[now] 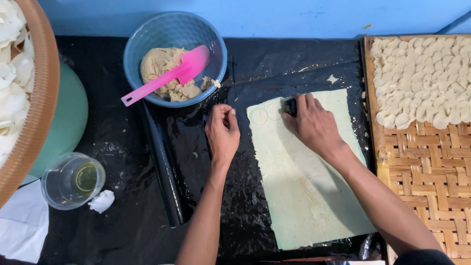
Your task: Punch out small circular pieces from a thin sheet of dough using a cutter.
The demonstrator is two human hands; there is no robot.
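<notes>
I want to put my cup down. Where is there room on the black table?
Free: the black sheet between the clear cup and the left hand, and above the dough sheet beside the blue bowl. Crowded: the woven tray and around the right hand.

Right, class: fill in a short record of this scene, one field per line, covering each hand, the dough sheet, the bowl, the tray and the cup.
left hand: loosely closed on black plastic, beside sheet
right hand: presses dark cutter on sheet's top edge
dough sheet: flat, pale, two rounds marked near cutter
bowl: blue, holds dough lump and pink spatula
tray: woven, cut rounds at far end
cup: clear, beside crumpled white scrap
</notes>
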